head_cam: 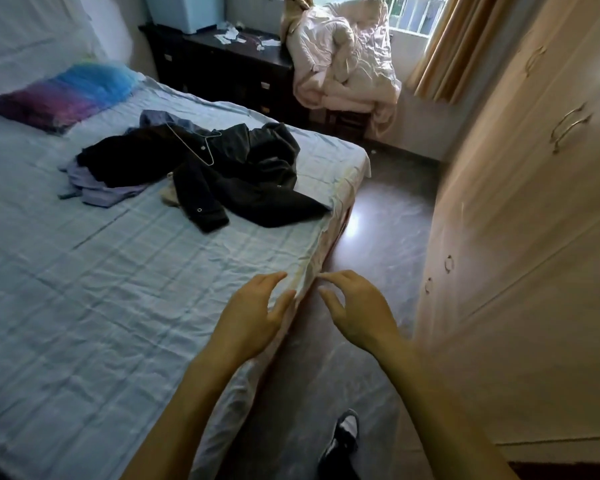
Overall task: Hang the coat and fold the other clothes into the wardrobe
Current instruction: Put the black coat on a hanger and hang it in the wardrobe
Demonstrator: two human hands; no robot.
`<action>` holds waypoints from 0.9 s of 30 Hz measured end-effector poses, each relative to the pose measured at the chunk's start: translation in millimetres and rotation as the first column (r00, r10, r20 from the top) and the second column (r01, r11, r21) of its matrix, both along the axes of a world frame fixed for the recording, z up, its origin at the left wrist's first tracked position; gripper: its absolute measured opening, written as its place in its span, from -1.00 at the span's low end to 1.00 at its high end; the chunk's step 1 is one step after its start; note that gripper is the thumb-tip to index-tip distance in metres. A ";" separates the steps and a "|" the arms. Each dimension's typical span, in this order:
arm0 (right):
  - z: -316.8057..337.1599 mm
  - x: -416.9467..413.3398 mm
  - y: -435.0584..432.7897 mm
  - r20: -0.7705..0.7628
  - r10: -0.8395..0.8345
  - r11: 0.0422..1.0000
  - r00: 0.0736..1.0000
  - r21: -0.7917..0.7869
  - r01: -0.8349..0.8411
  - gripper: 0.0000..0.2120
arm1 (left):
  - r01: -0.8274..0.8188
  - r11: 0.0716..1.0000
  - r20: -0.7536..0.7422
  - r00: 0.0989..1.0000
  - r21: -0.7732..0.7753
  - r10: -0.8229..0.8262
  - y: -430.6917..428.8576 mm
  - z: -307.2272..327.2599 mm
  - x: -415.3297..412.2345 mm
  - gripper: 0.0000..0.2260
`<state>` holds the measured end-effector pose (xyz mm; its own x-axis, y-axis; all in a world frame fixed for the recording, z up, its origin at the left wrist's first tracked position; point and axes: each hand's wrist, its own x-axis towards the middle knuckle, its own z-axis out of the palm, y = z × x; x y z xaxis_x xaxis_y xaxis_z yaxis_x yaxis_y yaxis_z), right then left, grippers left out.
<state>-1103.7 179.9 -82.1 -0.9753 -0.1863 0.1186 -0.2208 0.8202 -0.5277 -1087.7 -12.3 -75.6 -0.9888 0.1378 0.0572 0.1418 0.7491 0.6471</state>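
A black coat [250,181] lies crumpled near the bed's [84,306] far right corner, a wire hanger [201,147] on it, lilac clothes [101,188] beside. Left hand [253,317] and right hand [357,310] hover at the bed's right edge, fingers loosely spread, holding nothing. The wardrobe [534,237] stands closed at right.

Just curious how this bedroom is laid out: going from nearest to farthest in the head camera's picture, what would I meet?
Shoe → left hand → black coat → dark dresser → window.
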 end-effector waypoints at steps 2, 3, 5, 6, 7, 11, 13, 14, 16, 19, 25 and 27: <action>-8.4 -34.9 16.6 0.000 0.012 0.999 1.000 -0.035 -0.012 -0.70 | -0.003 0.999 0.006 1.000 -0.041 0.003 17.7 -4.6 -29.8 -0.60; -11.6 -52.4 26.3 0.001 0.020 0.999 1.000 -0.050 -0.020 -0.70 | -0.007 0.998 0.000 1.000 -0.058 0.007 27.1 -6.2 -44.5 -0.60; -14.4 -87.5 47.9 0.014 0.039 0.997 0.999 -0.068 -0.038 -0.70 | -0.040 0.996 -0.007 0.999 -0.074 0.040 46.0 -6.7 -74.2 -0.61; -14.0 -105.0 59.7 0.015 0.045 0.997 0.999 -0.068 -0.044 -0.70 | -0.064 0.995 -0.006 0.998 -0.081 0.063 55.5 -5.5 -89.2 -0.61; -12.0 -122.0 71.7 0.011 0.049 0.997 0.999 -0.063 -0.048 -0.70 | -0.084 0.992 -0.001 0.996 -0.090 0.084 65.6 -3.4 -104.3 -0.61; -0.4 -189.4 115.6 -0.037 0.039 0.999 0.999 -0.036 -0.041 -0.70 | -0.107 0.986 0.018 0.994 -0.126 0.110 109.7 9.6 -161.9 -0.60; 2.3 -222.3 129.0 -0.048 0.039 0.997 0.998 -0.062 -0.042 -0.72 | -0.122 0.984 0.012 0.992 -0.131 0.124 126.3 13.6 -190.4 -0.61; 2.7 -236.7 133.1 -0.050 0.051 0.996 0.997 -0.075 -0.055 -0.73 | -0.131 0.983 0.014 0.991 -0.130 0.134 132.1 14.7 -203.4 -0.61; 1.3 -263.0 138.1 -0.039 0.091 0.992 0.995 -0.084 -0.094 -0.72 | -0.149 0.980 0.025 0.988 -0.132 0.154 139.1 14.6 -228.3 -0.61; -4.1 -305.2 141.1 -0.013 0.138 0.987 0.990 -0.086 -0.138 -0.70 | -0.185 0.973 0.045 0.980 -0.138 0.193 142.2 9.4 -268.9 -0.60; -15.0 -406.2 125.7 -0.006 0.192 0.981 0.981 -0.010 -0.192 -0.70 | -0.252 0.965 0.031 0.966 -0.078 0.255 130.8 -16.8 -366.0 -0.57; -14.7 -439.1 117.5 0.001 0.211 0.977 0.977 0.033 -0.211 -0.71 | -0.279 0.959 0.043 0.959 -0.039 0.281 123.5 -25.9 -400.3 -0.57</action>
